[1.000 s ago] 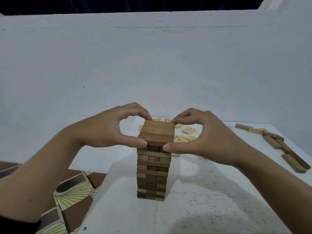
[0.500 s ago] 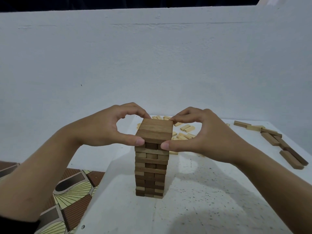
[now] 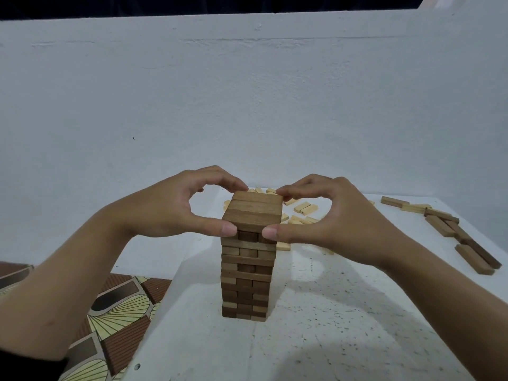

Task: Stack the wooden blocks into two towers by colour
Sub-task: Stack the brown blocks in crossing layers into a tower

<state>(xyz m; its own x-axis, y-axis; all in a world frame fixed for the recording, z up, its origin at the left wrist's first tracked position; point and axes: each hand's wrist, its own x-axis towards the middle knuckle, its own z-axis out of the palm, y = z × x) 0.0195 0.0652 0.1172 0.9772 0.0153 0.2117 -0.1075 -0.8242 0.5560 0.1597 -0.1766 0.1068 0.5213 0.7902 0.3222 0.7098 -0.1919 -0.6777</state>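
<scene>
Over the last second almost nothing changes: the left hand and the right hand stay clamped on the top layer of the dark tower, which stands at the centre of the frame on the white surface. Each hand is curled into an arch. Its thumb presses the near corner of that layer and its fingers hook over the far edge, so the three brown blocks of the layer are pinched from both sides. The tower has gained no course and shows no new lean, and only the view itself drifts a little. This reads as squaring-up, with the hands nudging the newest layer flush with the courses below rather than adding a block. The dark tower is tall but probably not finished, since loose dark blocks lie scattered at the right edge of the frame, well apart from it. The light blocks lie in a heap behind the tower, just above centre, with no second tower begun among them. By that measure the task looks less than half done. The risk is that an uneven squeeze, or a careless let-go, shifts the courses underneath.
</scene>
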